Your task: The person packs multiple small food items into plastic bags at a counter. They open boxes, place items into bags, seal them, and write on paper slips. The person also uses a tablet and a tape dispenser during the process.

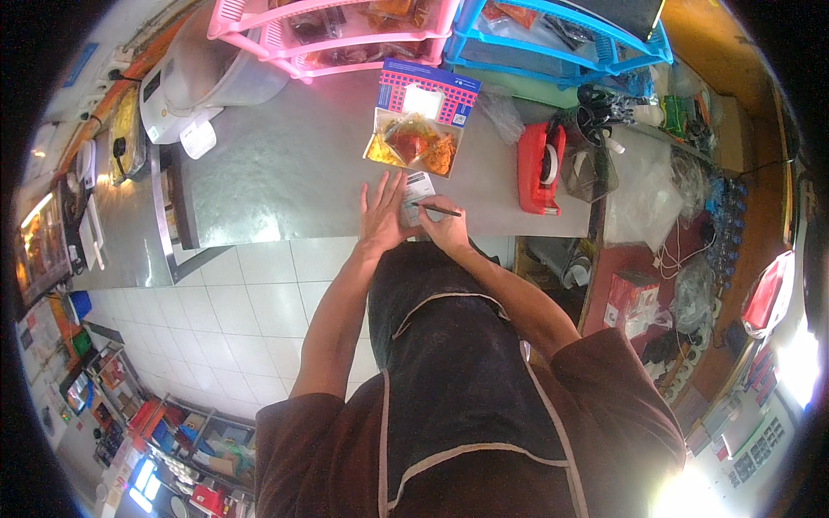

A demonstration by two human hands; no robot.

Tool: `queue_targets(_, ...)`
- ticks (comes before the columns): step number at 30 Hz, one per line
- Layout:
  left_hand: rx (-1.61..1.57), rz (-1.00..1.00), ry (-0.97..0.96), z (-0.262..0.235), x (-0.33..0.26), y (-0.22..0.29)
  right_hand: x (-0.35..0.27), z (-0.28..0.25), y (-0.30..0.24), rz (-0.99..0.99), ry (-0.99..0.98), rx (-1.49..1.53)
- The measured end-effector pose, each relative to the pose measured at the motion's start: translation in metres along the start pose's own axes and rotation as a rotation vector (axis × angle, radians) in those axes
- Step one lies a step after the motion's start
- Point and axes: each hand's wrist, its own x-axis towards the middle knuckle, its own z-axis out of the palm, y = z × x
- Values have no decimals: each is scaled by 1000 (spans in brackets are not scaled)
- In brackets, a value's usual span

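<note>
My left hand lies flat with fingers spread on the steel counter, pressing the left edge of a small white paper slip. My right hand grips a dark pen whose tip rests on that slip. Just beyond the slip sits a clear bag of orange and red food with a blue and white card header.
A red tape dispenser stands to the right of the slip. Pink and blue plastic baskets line the back. A white appliance sits at the back left. White floor tiles lie below the counter edge.
</note>
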Motion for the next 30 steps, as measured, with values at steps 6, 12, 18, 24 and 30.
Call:
queue_targets(6, -20, 9, 22, 2, 1, -1, 3, 0, -1, 7, -15, -65)
queue_targets(12, -6, 21, 33, 1, 1, -1, 0, -3, -7, 33, 63, -7)
queue_targets(18, 38, 22, 38, 4, -1, -3, -5, -5, -8, 56, 16, -33)
queue_targets(24, 68, 12, 4, 6, 0, -6, -8, -4, -7, 25, 12, -30)
queue_targets(30, 76, 9, -2, 6, 0, -5, -7, -2, -7, 17, 24, -47)
